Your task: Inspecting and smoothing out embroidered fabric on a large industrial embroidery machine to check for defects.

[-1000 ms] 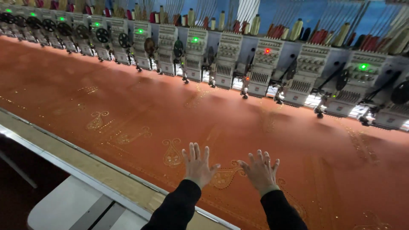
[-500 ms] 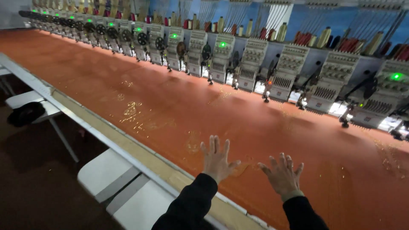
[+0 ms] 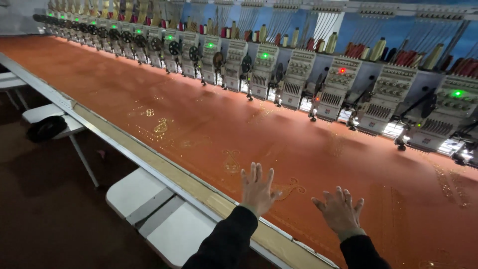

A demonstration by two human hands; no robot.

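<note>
My left hand [image 3: 258,188] lies flat, fingers spread, on a long stretch of orange fabric [image 3: 199,119] with gold embroidered motifs. Beside it my right hand [image 3: 340,211] also rests palm down with fingers apart on the same cloth. Both arms wear dark sleeves. Neither hand holds anything. A gold scroll motif [image 3: 290,188] sits between the two hands. The fabric is stretched over a long embroidery machine bed.
A row of embroidery heads [image 3: 298,74] with green and red lights and thread cones runs along the far side. A pale wooden and metal frame rail [image 3: 149,159] edges the near side. White platforms [image 3: 149,209] and a dark round object [image 3: 46,128] stand on the floor at left.
The view has swung to the right along the machine and both hands have shifted with it, staying flat and spread on the orange fabric.
</note>
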